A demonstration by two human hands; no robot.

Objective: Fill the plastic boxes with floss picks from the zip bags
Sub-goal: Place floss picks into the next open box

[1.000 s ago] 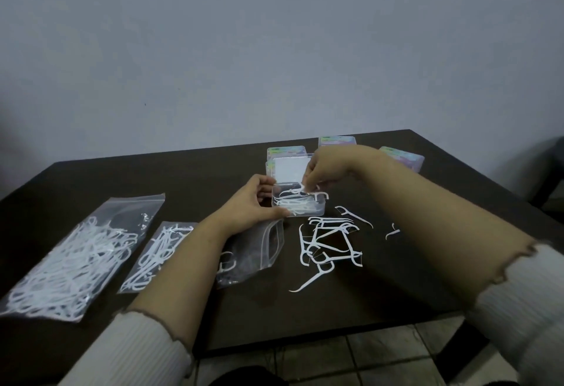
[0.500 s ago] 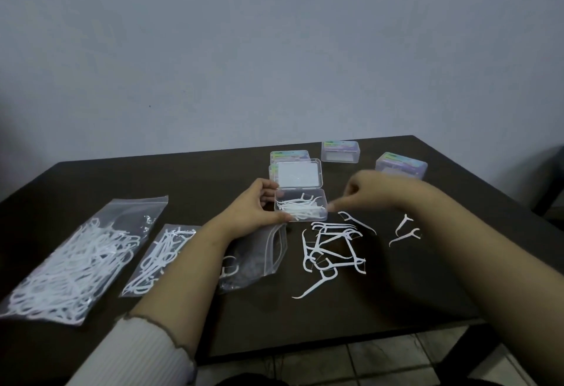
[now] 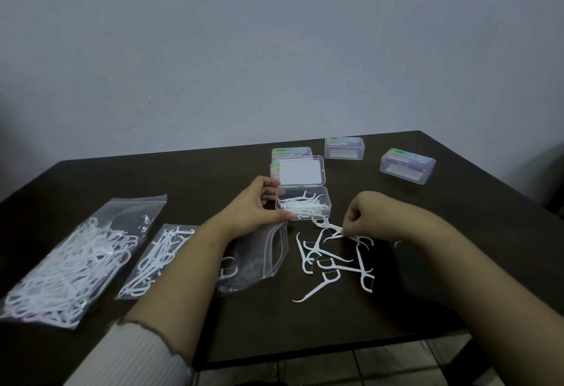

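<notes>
Centrally on the dark table (image 3: 396,318) sits the open plastic box (image 3: 303,207), its lid (image 3: 300,173) tipped back and several white floss picks lying in its tray. Left hand (image 3: 254,205) grips the box's left wall, thumb at the near corner and fingers curled behind. Right hand (image 3: 364,213), fingers curled, pinches one floss pick (image 3: 331,227) at the far edge of the loose picks (image 3: 332,260) scattered just in front of the box.

Closed boxes carry pastel multicoloured labels whose writing is too small to read: one (image 3: 291,151) behind the open lid, one (image 3: 344,147) farther right, one (image 3: 407,166) near the table's right edge.

Three zip bags lie to the left: a large full bag (image 3: 76,257), a smaller part-filled bag (image 3: 158,257), and a nearly emptied bag (image 3: 259,257) partly under the left forearm.

Compared with half a second earlier, the right hand has come nearer the person, from beside the box's right corner down to the pile, and now covers the two stray picks that lay to the right; the left hand keeps its grip on the box.
</notes>
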